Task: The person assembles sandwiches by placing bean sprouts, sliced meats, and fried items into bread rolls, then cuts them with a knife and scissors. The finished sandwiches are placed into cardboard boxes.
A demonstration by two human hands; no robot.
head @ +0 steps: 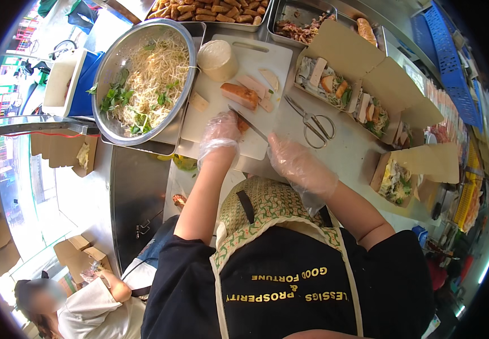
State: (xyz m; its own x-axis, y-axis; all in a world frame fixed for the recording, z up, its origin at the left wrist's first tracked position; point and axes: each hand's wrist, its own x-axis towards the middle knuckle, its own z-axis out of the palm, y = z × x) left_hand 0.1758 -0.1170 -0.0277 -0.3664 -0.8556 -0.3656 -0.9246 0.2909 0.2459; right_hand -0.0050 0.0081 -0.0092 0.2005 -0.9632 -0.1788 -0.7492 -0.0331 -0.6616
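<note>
On the white cutting board (189,127), my left hand (219,131) in a clear plastic glove grips a browned piece of pork roll (243,125), mostly hidden by the hand and blade. My right hand (297,163), also gloved, holds a knife (250,123) by its covered handle; the blade slants across the board beside the left fingertips. Just beyond lies a larger browned chunk of pork roll (239,96) with pale slices (253,84) around it. A pale cylindrical roll (217,60) stands at the board's far left. Metal scissors (312,123) lie right of the board.
A steel bowl of noodles, sprouts and herbs (155,80) stands left. Trays of fried rolls (210,10) and chopped meat (301,29) line the back. Open cardboard boxes of food (333,82) (397,178) sit at right. Another person (96,313) is at lower left with a box.
</note>
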